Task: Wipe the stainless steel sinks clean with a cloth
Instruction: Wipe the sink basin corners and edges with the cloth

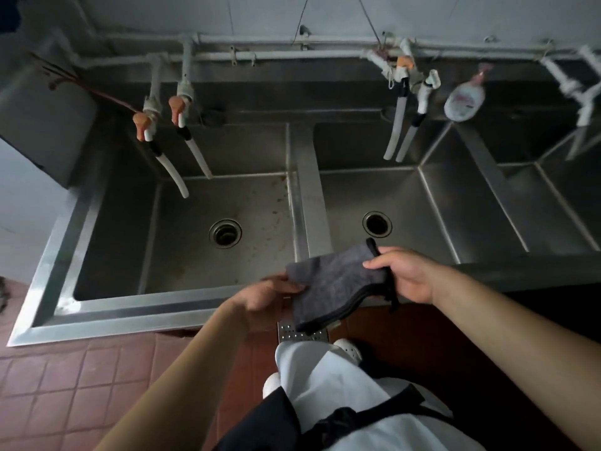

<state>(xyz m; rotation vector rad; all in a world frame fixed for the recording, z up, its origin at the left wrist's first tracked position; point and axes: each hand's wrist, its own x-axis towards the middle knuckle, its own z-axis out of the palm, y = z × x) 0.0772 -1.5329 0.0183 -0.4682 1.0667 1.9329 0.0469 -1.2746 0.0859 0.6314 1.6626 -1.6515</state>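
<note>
A folded dark grey cloth (pixel 328 284) with a black edge hangs in the air over the front rim between two stainless steel sinks. My left hand (pixel 266 299) pinches its left edge and my right hand (pixel 403 275) grips its right corner. The left sink (pixel 182 252) has brown specks on its floor near the dividing wall and a round drain (pixel 225 233). The middle sink (pixel 432 219) looks cleaner, with its own drain (pixel 377 224). A third sink (pixel 559 203) lies at the far right.
Taps with white hoses hang over the left sink (pixel 169 151) and the middle sink (pixel 403 131). A white soap bottle (pixel 465 99) hangs at the back wall. A perforated metal floor drain (pixel 300 332) and red floor tiles (pixel 74 382) lie below the sinks.
</note>
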